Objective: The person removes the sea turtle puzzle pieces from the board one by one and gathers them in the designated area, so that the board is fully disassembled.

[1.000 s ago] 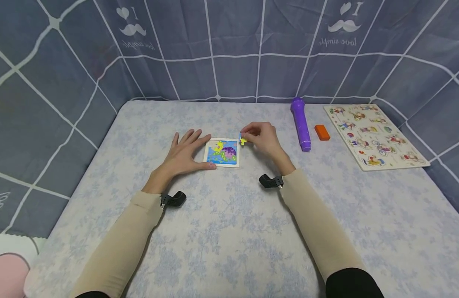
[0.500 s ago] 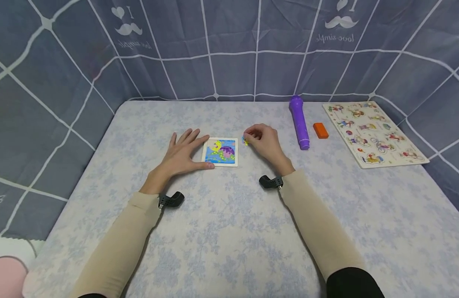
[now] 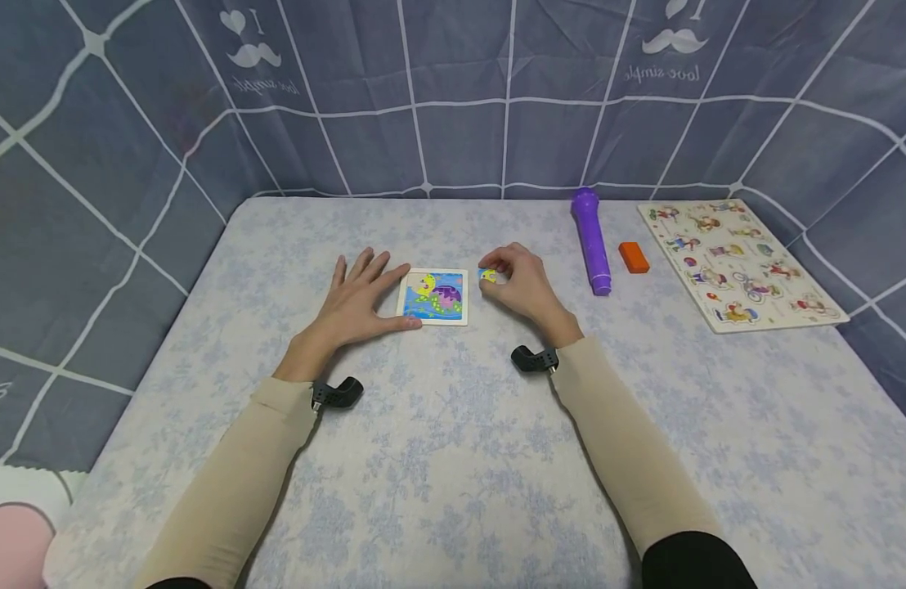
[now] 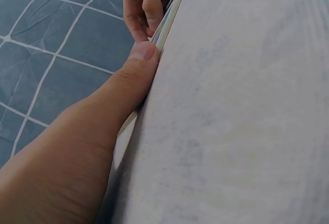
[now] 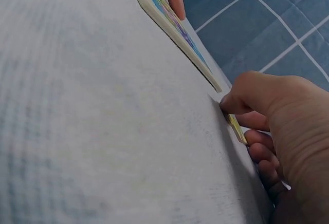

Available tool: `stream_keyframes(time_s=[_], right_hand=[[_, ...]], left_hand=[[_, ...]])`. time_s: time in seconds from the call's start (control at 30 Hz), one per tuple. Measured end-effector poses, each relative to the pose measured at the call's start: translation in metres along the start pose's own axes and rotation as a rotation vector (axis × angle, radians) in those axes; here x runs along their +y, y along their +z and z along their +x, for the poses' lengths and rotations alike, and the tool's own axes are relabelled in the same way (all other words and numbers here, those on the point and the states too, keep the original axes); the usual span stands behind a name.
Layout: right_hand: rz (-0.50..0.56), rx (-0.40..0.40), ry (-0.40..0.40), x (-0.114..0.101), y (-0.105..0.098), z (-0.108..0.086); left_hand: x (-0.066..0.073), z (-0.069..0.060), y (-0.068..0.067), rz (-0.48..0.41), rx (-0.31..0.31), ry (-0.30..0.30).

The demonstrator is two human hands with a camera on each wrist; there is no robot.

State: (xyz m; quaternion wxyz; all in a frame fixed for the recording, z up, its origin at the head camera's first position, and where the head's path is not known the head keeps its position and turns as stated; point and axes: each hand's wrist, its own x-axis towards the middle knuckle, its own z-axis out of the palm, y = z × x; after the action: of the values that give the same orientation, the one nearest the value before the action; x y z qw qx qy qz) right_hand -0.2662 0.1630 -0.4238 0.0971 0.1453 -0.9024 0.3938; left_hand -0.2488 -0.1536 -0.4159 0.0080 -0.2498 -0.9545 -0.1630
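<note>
Puzzle piece (image 3: 487, 275) is pinched in the right hand (image 3: 526, 282), just beside the puzzle (image 3: 438, 298), which the left hand (image 3: 355, 304) touches with spread fingers; lightly gripping the piece's edges should ease turning it.

Small yellow-and-blue puzzle piece (image 3: 486, 276) partly hidden by fingers of right hand (image 3: 527, 285); its print too small to read. Left edge of turtle puzzle (image 3: 440, 299) partly covered by left hand (image 3: 356, 304). Right-wrist view: top edge cuts off puzzle and left hand. Left-wrist view: right hand cropped at top, puzzle's picture mostly behind left thumb. Head view: tan sleeves (image 3: 228, 491) run out at bottom; pink-and-white object (image 3: 15, 536) cropped lower left, unidentifiable. Tablecloth print (image 5: 103, 106) blurred in right-wrist view.
</note>
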Motion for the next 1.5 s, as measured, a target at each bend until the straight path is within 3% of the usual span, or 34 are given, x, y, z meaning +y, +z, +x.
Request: stream_keyframes(time_s=[0.3, 0.47, 0.73, 0.97, 1.17, 1.5], right_hand=[[0.024, 0.041, -0.002, -0.001, 0.004, 0.0], [0.028, 0.063, -0.04, -0.016, 0.008, 0.002], [0.072, -0.045, -0.079, -0.051, 0.019, -0.001], [-0.004, -0.1, -0.141, -0.066, 0.038, -0.004], [-0.025, -0.146, -0.173, -0.07, 0.048, -0.008], [-0.024, -0.135, -0.16, -0.067, 0.056, -0.01]], left_hand=[[-0.001, 0.0, 0.001, -0.02, 0.001, 0.004], [-0.003, -0.001, 0.001, -0.023, -0.008, -0.007], [-0.003, -0.002, 0.001, -0.034, -0.007, 0.002], [-0.002, -0.001, 0.001, -0.047, -0.009, 0.019], [0.001, 0.0, -0.001, -0.048, -0.013, 0.022], [-0.001, -0.001, 0.0, -0.03, -0.013, 0.015]])
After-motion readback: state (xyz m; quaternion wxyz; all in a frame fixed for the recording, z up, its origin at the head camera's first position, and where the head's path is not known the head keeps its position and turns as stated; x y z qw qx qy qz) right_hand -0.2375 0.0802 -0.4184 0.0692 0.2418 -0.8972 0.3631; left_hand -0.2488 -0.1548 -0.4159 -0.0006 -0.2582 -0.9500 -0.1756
